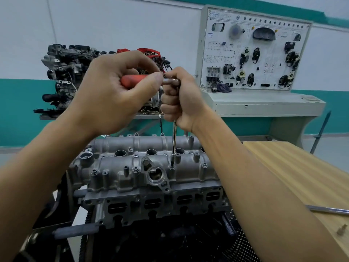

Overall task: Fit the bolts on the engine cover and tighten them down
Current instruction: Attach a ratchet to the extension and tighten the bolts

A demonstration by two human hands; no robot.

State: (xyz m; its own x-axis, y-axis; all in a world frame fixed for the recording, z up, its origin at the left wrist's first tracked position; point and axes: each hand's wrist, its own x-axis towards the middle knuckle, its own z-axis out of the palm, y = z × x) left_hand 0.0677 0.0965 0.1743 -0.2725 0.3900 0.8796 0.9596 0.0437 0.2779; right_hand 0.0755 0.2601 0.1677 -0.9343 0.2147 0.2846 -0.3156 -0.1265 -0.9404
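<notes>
A bolt at the middle front of the grey engine cover meets the tip of my upright red-handled wrench, the fingers of my right hand clamped on its shaft, those of my left hand curled round the handle, beside a wooden bench.

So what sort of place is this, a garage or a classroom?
Probably a car-mechanics training workshop: an engine cover with a socket wrench on one bolt, a second engine by the wall, and a teaching board hung with car electrical parts.
</notes>
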